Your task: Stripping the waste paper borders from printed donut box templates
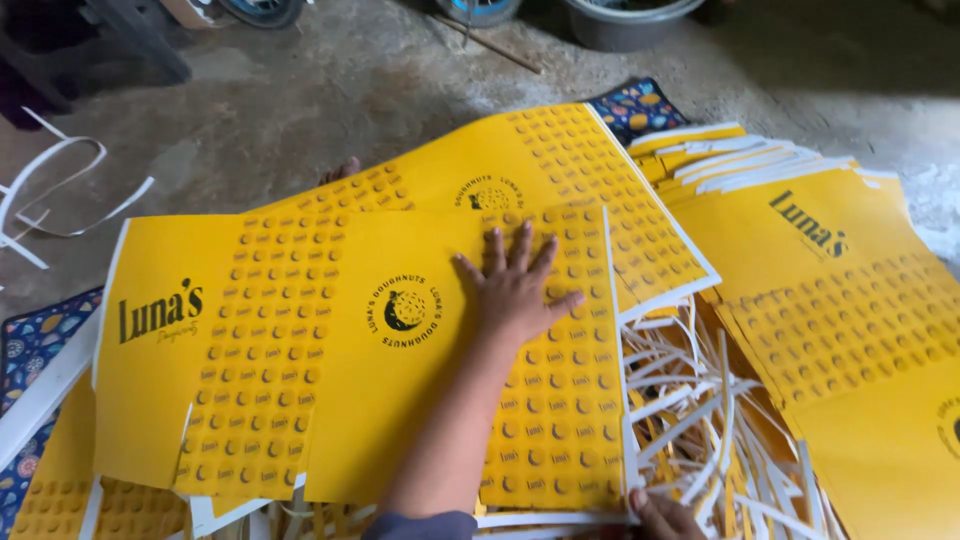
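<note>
Yellow sheet (400, 330) lay pressed under left hand (515, 290), fingers splayed; right hand (662, 515) at 5 o'clock, grip unclear; stacked sheets (840, 300) waited at 3 o'clock.

Top sheet (330, 330): yellow card, rows of small round marks in darker yellow, black round emblem and black lettering
Stack of sheets (850, 300): the same yellow with dotted bands, white edges showing
Trimmed strips (690, 400): white, some yellow
Mat (30, 350): dark blue, scattered multicoloured round shapes
Floor (330, 90): mottled grey concrete
Loose strips (50, 190): white
Sleeve (420, 526): grey-blue
</note>
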